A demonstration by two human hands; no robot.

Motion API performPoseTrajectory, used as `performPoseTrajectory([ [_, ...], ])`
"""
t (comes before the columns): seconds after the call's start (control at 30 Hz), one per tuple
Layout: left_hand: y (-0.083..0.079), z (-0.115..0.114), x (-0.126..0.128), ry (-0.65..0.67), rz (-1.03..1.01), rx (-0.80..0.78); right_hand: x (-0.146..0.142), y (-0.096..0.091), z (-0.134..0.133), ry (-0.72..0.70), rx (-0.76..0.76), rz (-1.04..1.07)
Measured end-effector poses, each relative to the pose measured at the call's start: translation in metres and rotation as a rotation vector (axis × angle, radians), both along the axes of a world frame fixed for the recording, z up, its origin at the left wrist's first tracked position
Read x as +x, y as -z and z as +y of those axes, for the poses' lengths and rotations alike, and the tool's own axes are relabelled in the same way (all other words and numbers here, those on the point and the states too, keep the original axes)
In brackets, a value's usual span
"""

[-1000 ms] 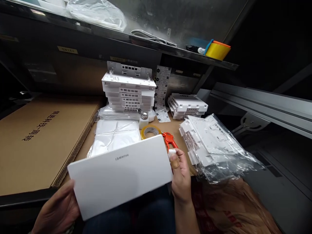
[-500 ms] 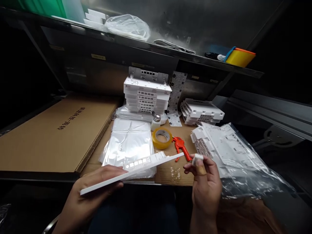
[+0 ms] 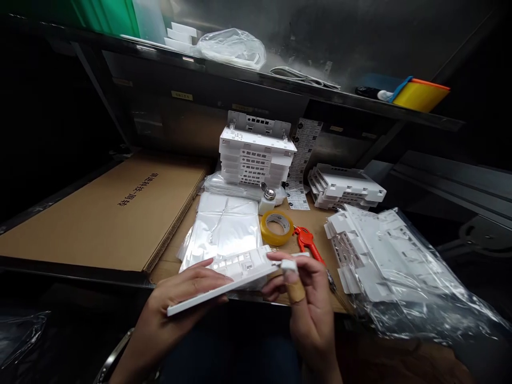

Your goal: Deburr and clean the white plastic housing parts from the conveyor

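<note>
Just now we have brought our right hand (image 3: 310, 304), pinched closed around a small white pad (image 3: 288, 265), to the right end of the tilted white panel (image 3: 246, 268), which our left hand (image 3: 178, 289) clasps over the desk (image 3: 318, 221)'s near edge, so both hands now meet at it.

So the left hand (image 3: 172, 293) is clamped, knuckles up, long fingers (image 3: 198, 277) laid nearly straight and angled off to the right. Its forearm (image 3: 136, 352) comes in slantwise from the lower left. The right hand (image 3: 312, 298) is pinching, thumb (image 3: 296, 298) pointing up toward the index finger (image 3: 300, 262), which reaches left, with a couple of other fingers curled in underneath. Right forearm (image 3: 322, 362) runs up pretty steeply. Hands are near each other, not touching.
</note>
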State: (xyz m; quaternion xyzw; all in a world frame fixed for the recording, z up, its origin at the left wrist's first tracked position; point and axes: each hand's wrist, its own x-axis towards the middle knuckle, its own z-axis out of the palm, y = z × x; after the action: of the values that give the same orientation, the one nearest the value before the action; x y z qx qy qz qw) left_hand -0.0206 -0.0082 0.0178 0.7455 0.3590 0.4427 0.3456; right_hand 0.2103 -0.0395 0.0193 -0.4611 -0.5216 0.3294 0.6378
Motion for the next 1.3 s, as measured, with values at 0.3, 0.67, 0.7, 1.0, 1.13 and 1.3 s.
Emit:
performPoseTrajectory([
  [0.3,0.013,0.016,0.032,-0.295,-0.835,-0.463,-0.007,0.016,0.002,0.263,0.069,0.040],
  [0.67,-0.036,0.032,0.046,-0.054,-1.382,-1.167,-0.011,0.016,-0.020,-0.120,0.025,-0.128],
  [0.7,-0.039,0.034,0.048,-0.056,-1.378,-1.150,-0.014,0.011,-0.020,-0.142,0.083,-0.230],
  [1.0,-0.045,0.032,0.057,-0.089,-1.333,-1.027,-0.048,-0.011,-0.014,-0.082,0.312,-0.571],
  [1.13,-0.039,0.031,0.055,-0.112,-1.326,-0.951,-0.044,-0.010,-0.015,-0.044,0.271,-0.598],
  [1.3,-0.037,0.030,0.058,-0.150,-1.308,-0.856,-0.049,-0.011,-0.015,-0.102,0.303,-0.570],
])
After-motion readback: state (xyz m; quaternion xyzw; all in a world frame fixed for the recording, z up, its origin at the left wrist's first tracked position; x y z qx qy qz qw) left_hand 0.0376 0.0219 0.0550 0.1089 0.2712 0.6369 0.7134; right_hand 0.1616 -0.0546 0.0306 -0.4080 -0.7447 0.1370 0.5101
